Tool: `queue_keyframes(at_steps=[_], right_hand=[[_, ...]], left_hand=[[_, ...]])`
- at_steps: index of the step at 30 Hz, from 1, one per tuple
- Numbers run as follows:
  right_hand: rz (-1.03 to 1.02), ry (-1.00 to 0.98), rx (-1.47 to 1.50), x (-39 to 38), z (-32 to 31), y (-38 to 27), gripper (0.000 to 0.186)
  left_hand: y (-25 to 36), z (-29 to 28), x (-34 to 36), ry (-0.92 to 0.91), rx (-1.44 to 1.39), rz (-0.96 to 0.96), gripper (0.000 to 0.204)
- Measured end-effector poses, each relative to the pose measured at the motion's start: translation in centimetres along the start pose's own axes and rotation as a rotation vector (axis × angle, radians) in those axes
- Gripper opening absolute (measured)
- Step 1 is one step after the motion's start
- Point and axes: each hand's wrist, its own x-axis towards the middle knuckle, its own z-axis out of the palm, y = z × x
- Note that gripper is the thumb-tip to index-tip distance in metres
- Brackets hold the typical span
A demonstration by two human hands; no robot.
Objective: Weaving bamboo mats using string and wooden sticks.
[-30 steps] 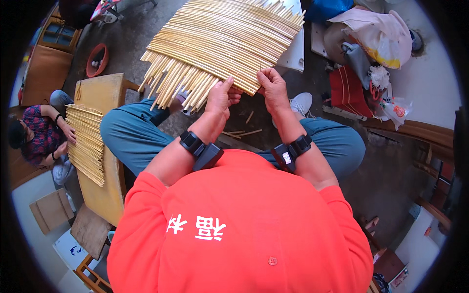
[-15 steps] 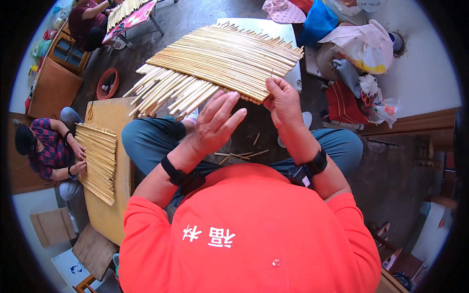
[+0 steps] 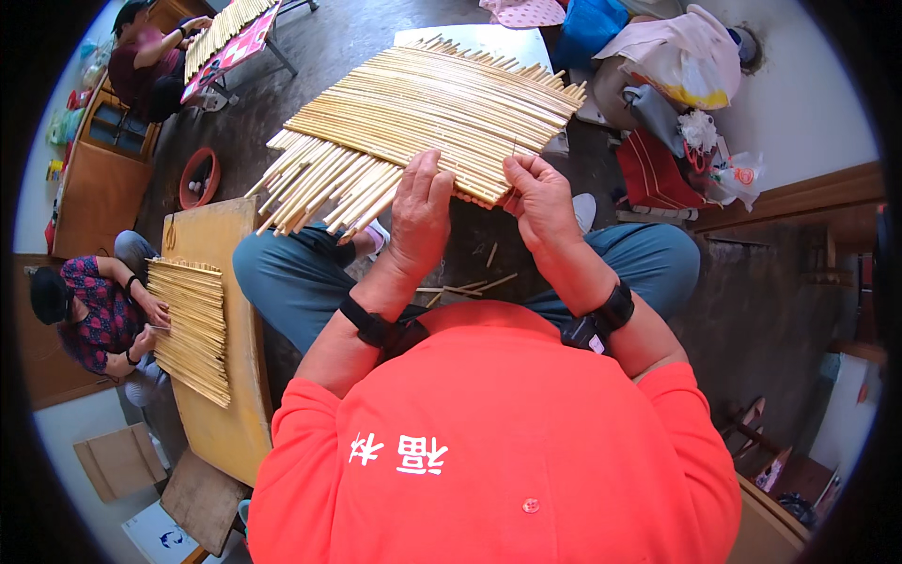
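A mat of straight, pale straw-coloured sticks lies in front of me, its sticks side by side and their ends uneven. Loose sticks lie at its left, jutting toward my knee. My left hand has its fingers together and bent over the mat's near edge, gripping it; what lies under the fingertips is hidden. At the mat's near right corner, my right hand pinches a thin needle between thumb and forefinger, its tip pointing up.
Beneath the mat is a white board. Cut stick pieces litter the floor between my legs. At left a co-worker handles another stick mat on a wooden table; a second person works farther off. Bags crowd the right wall.
My left hand has gone from spread fingers below the mat to gripping its near edge. My right hand has shifted slightly left and down, still pinching the needle.
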Motion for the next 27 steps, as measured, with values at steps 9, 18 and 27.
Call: queue_keyframes(at_steps=[9,18,27], right_hand=[[-0.027,-0.077,0.096,-0.6,0.6,-2.0,0.015],[-0.131,-0.264,0.094,0.8,0.9,-11.9,0.020],[-0.446,-0.444,-0.176,1.1,4.9,-13.4,0.008]], left_hand=[[0.8,-1.1,2.3,0.061,0.055,0.115,0.021],[1.8,-6.7,13.7,0.116,0.128,0.163,0.016],[1.6,-12.4,21.2,0.187,0.044,-0.104,0.039]])
